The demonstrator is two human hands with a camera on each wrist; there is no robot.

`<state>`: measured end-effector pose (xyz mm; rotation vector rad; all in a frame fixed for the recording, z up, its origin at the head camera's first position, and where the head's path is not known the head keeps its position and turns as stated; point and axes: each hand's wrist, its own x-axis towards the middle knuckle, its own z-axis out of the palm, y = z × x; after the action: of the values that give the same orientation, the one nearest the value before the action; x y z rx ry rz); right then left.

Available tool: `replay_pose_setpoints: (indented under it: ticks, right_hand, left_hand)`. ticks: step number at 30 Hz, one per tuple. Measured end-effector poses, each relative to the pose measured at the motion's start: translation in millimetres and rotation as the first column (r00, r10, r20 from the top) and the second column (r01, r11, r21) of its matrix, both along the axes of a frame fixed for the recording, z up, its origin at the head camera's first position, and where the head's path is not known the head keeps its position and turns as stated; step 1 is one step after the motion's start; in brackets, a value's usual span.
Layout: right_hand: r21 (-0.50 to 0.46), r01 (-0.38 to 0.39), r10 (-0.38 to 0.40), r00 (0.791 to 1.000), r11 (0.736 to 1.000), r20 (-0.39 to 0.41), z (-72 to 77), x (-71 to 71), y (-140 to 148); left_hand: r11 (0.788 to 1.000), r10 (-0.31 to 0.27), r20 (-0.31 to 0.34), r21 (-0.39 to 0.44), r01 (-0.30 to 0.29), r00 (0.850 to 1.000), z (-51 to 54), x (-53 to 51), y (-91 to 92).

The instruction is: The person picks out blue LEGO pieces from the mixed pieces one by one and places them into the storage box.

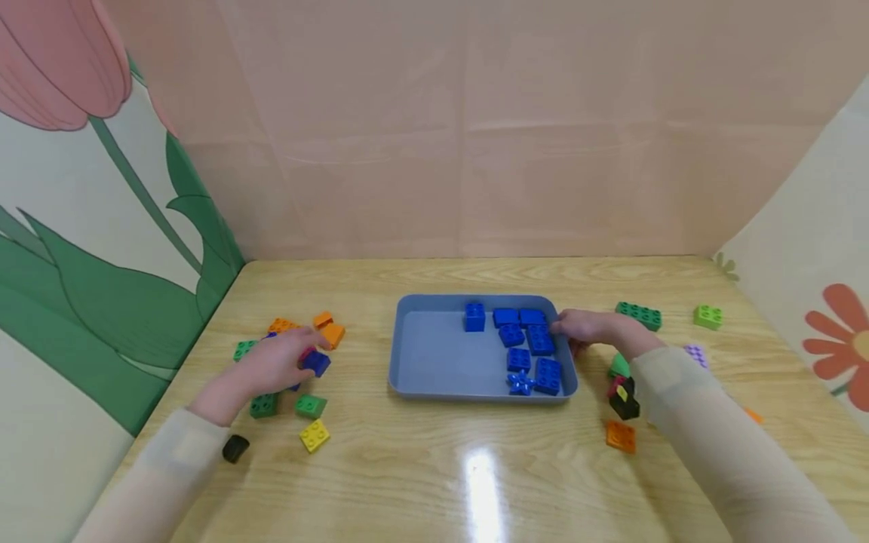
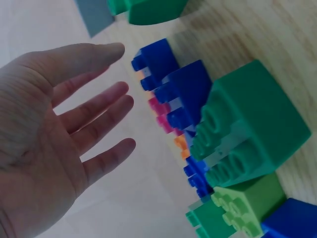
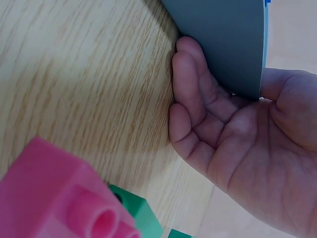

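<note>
A blue-grey tray holds several blue toy bricks and a blue star-shaped piece, mostly along its right side. My right hand grips the tray's right wall. In the right wrist view its thumb is over the rim and its fingers curl against the outside of the wall. Above the left-hand bricks hovers my left hand, fingers extended and apart. A blue brick lies close to its fingertips. The left wrist view shows nothing held, with a green brick and blue bricks beside that hand.
Orange bricks, a green brick, a yellow brick and a black piece lie at left. Right of the tray are a dark green brick, a light green brick and an orange brick.
</note>
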<state>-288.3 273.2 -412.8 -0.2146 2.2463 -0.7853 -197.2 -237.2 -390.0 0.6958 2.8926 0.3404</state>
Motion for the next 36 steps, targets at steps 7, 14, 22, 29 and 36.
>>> replay_pose_setpoints:
  ticks: [7,14,22,29,36]
  right_hand:
    - [-0.001,0.003,-0.003,1.0,1.0,0.002,1.1,0.9,-2.0]
    - [0.005,0.012,-0.012,1.0,1.0,0.008,1.7,1.9,-4.4]
    - [0.007,0.019,-0.019,1.0,1.0,-0.002,0.9,2.4,-5.1]
    - [0.009,0.028,-0.028,0.999,1.0,-0.019,-2.1,2.7,-7.0]
    - [0.014,0.026,-0.025,0.999,1.0,-0.03,-0.3,3.1,-8.4]
  left_hand:
    - [0.999,0.018,-0.008,-0.051,-0.018,1.0,-8.6,-2.2,0.9]
    - [0.997,0.034,-0.008,-0.069,-0.034,0.999,-15.2,-3.6,-0.7]
    - [0.997,0.013,-0.04,-0.072,-0.016,0.999,-20.7,-5.9,-0.6]
    - [0.997,0.0,-0.056,-0.074,-0.004,0.998,-19.7,-5.9,-0.4]
    - [0.997,-0.01,-0.068,-0.075,0.005,0.998,-18.7,-4.6,0.3]
